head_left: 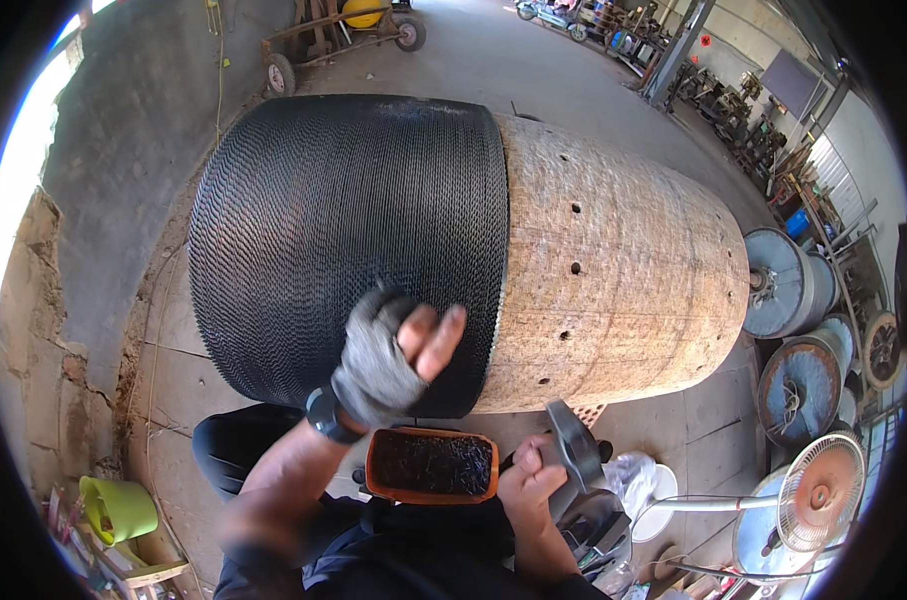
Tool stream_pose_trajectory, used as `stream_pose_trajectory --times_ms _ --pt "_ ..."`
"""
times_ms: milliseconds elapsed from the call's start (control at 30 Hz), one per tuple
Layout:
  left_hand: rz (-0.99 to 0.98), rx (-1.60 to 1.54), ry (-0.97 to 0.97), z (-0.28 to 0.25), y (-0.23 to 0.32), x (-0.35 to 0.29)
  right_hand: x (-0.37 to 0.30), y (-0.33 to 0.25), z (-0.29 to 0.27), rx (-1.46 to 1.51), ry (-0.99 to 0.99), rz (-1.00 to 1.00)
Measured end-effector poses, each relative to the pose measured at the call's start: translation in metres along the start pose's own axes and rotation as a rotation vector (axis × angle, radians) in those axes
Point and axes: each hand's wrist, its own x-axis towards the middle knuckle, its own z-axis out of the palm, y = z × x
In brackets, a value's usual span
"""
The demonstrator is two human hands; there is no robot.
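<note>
A large wooden drum point(624, 270) lies on its side in front of me, its left half wrapped in dark toothed wire point(344, 230). My left hand point(394, 350), in a grey fingerless glove with a watch on the wrist, rests against the wire near the wrap's right edge, fingers loosely curled and holding nothing I can see. My right hand point(529, 480) grips a hammer point(574, 445) with a dark metal head, held low beside the drum. Between my hands, an orange tray point(432, 466) full of small dark nails sits on my lap.
Concrete floor surrounds the drum. A rough stone wall point(124, 130) runs along the left. Metal reels point(794, 290) stand at the right, with a floor fan point(819, 495) lower right. A wheeled cart point(339, 35) stands at the top. A green watering can point(119, 508) sits lower left.
</note>
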Motion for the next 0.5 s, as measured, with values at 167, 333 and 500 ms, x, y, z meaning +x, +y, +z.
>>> stream_pose_trajectory --times_ms 167,333,500 --pt "-0.031 0.072 0.031 0.013 -0.026 0.002 0.001 0.002 0.002 -0.008 -0.077 0.059" --pt "-0.149 0.089 -0.069 0.015 -0.012 0.008 -0.006 0.020 -0.009 -0.016 0.092 -0.246" --pt "-0.129 0.239 0.061 0.012 -0.028 -0.009 -0.006 0.029 0.021 0.006 0.032 0.251"
